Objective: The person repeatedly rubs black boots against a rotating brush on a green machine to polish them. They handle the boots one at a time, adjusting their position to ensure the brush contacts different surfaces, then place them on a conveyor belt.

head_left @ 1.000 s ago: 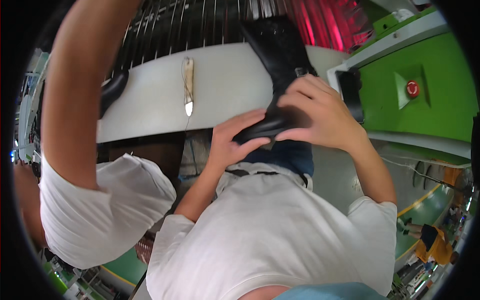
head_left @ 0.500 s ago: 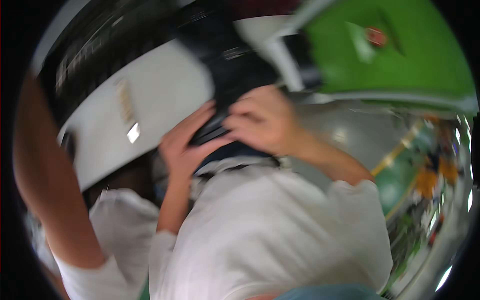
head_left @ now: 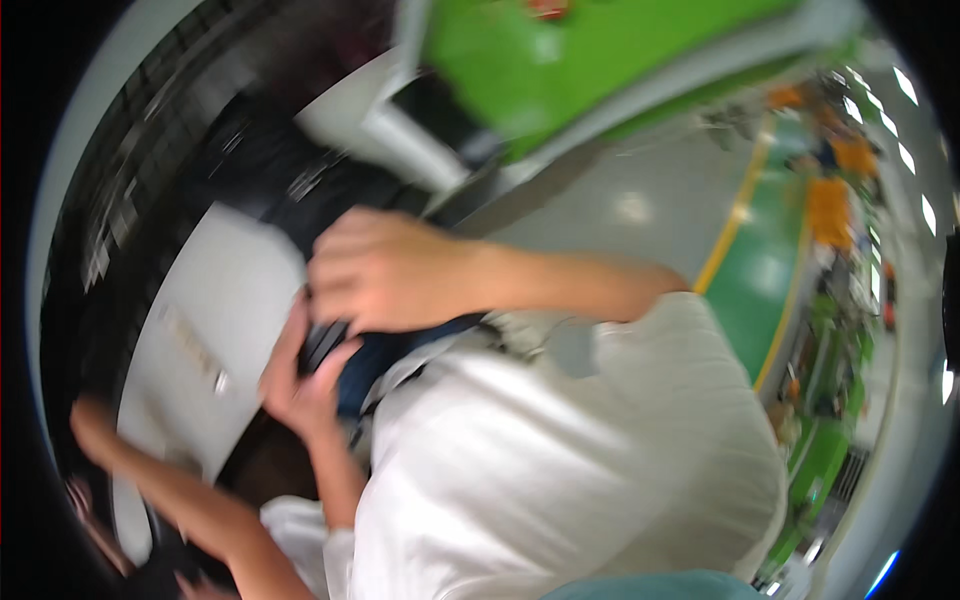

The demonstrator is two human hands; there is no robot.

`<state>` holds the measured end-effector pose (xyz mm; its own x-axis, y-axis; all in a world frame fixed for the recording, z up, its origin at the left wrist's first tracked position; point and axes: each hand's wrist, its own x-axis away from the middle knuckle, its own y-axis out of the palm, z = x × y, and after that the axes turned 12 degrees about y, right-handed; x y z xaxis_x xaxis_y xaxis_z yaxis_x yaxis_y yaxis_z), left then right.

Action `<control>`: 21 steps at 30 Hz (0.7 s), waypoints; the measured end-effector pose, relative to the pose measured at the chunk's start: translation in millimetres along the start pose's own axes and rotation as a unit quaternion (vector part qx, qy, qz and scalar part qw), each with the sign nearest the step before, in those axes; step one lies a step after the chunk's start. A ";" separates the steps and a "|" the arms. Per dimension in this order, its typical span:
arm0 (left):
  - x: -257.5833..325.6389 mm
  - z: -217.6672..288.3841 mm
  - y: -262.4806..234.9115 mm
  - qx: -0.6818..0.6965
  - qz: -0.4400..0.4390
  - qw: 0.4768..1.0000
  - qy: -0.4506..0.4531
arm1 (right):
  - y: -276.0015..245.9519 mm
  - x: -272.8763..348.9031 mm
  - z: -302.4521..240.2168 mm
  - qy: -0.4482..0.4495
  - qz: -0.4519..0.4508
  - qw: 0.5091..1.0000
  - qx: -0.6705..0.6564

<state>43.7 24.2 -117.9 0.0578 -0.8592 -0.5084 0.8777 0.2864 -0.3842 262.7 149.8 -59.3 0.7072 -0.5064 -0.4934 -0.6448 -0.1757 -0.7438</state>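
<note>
A black, slightly shiny strip-like thing [head_left: 290,180] runs over the white tabletop to its near edge; blur hides exactly what it is. My left hand [head_left: 300,385] is at its near end, thumb and fingers on either side of a dark edge. Above it, my right hand [head_left: 385,275] lies across the same black thing, back of the hand up, fingers bent down and their tips hidden. The two hands are close together in front of my waist.
A white table [head_left: 215,300] bears a small pale strip [head_left: 190,340]. Another person's forearm [head_left: 190,490] reaches in at the left. A green-topped bench [head_left: 600,60] with a red round thing [head_left: 547,8] stands ahead. A green walkway [head_left: 755,330] with yellow lines lies to the right.
The view has swung, so the table and hands appear farther left. My right hand has turned over and now covers more of the black thing. The other person's arm is lower.
</note>
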 end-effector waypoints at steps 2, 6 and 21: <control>0.6 4.2 -2.7 -0.036 0.002 0.999 0.011 | -3.1 -1.4 -1.6 0.027 -0.033 0.999 -0.014; -4.0 6.7 -10.1 -0.011 0.020 0.998 0.057 | -3.9 -10.9 -5.2 0.073 -0.116 0.987 -0.089; -10.4 5.5 -11.9 0.029 0.044 0.996 0.065 | -21.4 -41.6 -3.1 0.290 -0.226 0.918 -0.150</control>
<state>35.3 27.5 -103.9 0.0775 -0.7684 -0.6352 0.8981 0.3304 -0.2901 246.2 172.1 -21.4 0.7043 -0.6740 0.2228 -0.4369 -0.6589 -0.6123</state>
